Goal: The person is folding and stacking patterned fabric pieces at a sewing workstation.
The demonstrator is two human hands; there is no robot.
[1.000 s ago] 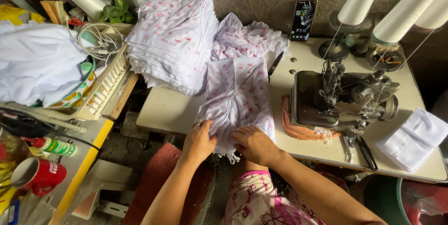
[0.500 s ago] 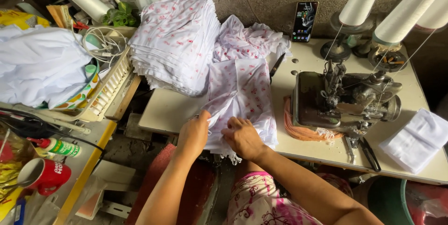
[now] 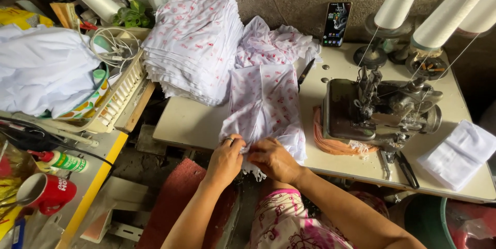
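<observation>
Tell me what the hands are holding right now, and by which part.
Both the left hand and the right hand pinch the near hem of the white, pink-printed fabric piece lying on the sewing table.

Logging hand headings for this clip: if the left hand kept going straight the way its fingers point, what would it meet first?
The left hand points up-right across the white pink-printed fabric piece it already pinches. Sliding onward, it would probably reach the tall stack of folded matching printed fabric first, though depth is unclear.

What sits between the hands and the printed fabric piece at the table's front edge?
Nothing visible. Left hand and right hand already pinch the near edge of the printed fabric piece; the sewing machine stands off to the right.
</observation>
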